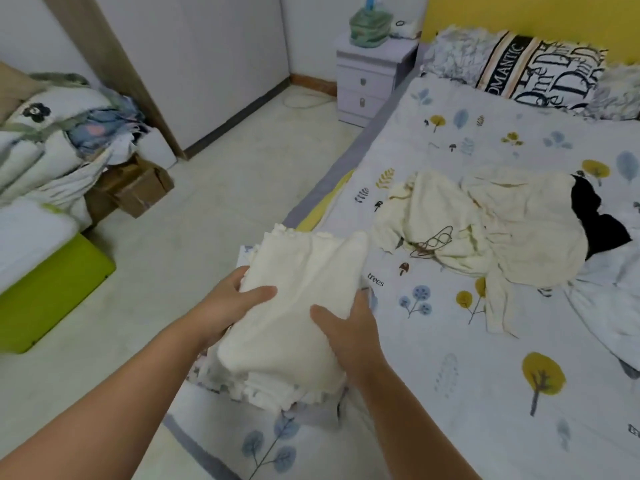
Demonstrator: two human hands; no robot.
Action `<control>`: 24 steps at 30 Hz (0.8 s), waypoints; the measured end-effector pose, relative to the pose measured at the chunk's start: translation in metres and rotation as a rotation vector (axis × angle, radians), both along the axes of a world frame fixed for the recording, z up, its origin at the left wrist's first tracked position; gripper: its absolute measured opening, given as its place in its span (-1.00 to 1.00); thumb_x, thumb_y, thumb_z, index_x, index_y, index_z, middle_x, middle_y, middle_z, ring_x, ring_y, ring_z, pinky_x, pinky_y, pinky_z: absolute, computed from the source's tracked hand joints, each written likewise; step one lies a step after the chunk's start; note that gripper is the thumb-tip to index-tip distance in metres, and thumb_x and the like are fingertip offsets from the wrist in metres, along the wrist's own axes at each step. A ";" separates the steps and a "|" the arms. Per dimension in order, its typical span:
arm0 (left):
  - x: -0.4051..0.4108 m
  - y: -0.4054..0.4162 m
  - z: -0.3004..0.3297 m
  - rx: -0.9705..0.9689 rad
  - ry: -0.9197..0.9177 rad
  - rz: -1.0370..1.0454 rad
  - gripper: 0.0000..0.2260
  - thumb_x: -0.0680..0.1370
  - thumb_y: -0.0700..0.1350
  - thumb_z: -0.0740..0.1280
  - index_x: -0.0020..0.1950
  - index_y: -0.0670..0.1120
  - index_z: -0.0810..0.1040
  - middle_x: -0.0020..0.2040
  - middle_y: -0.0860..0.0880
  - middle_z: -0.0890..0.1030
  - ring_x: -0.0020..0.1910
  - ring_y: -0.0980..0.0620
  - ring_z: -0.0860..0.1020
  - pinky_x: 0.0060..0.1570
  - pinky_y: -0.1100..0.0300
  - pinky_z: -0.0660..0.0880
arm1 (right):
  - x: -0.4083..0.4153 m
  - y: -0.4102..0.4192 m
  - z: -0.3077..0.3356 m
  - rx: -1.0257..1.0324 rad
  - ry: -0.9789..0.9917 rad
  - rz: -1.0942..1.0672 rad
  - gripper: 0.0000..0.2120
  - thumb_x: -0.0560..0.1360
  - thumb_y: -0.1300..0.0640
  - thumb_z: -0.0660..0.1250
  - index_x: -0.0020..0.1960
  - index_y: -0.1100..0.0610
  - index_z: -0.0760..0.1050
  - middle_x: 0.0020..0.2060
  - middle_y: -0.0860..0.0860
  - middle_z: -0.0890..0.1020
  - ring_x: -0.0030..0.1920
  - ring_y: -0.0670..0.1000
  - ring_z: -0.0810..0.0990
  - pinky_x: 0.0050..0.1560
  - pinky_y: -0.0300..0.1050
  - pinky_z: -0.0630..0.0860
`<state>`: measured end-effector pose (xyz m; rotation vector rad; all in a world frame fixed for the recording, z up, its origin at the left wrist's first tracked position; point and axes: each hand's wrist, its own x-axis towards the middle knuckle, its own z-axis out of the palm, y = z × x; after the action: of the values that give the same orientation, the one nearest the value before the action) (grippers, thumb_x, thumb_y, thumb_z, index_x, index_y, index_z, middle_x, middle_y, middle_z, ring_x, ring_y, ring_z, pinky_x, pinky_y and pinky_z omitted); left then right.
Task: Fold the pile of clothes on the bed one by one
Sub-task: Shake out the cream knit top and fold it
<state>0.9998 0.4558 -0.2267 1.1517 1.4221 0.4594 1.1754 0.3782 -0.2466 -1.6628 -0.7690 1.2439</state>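
- Both hands gripped one folded cream garment (pixel 294 306) at the near left edge of the bed (pixel 450 393): the left hand (pixel 228 303) closed on its left side, thumb on top and fingers tucked beneath; the right hand (pixel 349 334) clasped its right side, thumb across the top.
- It looked soft, light and limp, a knit likely to sag or unfold if held by one edge, so supporting it from both sides seemed wise.
- It sat on other folded pieces at that edge.
- Unfolded cream clothes (pixel 485 223) and a black garment (pixel 595 223) lay well apart, toward the bed's right side.
- Off the bed, a cardboard box (pixel 138 188) carried heaped fabric; its inside was hidden.
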 end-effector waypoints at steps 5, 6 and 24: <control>-0.036 0.025 -0.052 0.025 0.171 0.146 -0.49 0.50 -0.02 0.37 0.40 -0.06 0.32 0.24 -0.09 0.52 0.08 -0.06 0.55 0.01 0.10 0.46 | -0.048 0.027 -0.044 -0.192 -0.121 0.016 -0.47 0.44 -0.05 0.34 0.32 0.11 0.27 0.09 -0.02 0.52 0.06 0.02 0.47 0.05 -0.18 0.35; -0.037 0.024 -0.065 0.015 0.239 0.158 -0.50 0.53 -0.03 0.32 0.43 -0.07 0.27 0.27 -0.12 0.49 0.09 -0.08 0.53 0.04 0.11 0.44 | -0.056 0.027 -0.055 -0.268 -0.169 0.033 -0.39 0.45 -0.09 0.31 0.38 0.15 0.22 0.20 0.04 0.49 0.12 0.04 0.46 0.09 -0.16 0.36; -0.042 -0.004 -0.140 0.628 0.925 -0.587 -0.34 0.44 0.32 -0.46 0.49 0.10 -0.20 0.49 0.01 -0.27 0.45 -0.03 -0.35 0.40 -0.03 -0.29 | -0.086 0.018 -0.094 -0.026 -1.171 0.418 -0.29 0.35 -0.13 0.40 0.41 0.16 0.36 0.38 0.26 0.36 0.39 0.24 0.32 0.27 0.23 0.35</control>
<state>0.9575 0.4514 -0.3672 2.4089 1.6160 -0.1063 1.0890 0.3958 -0.3409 -2.2829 -1.8566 0.3909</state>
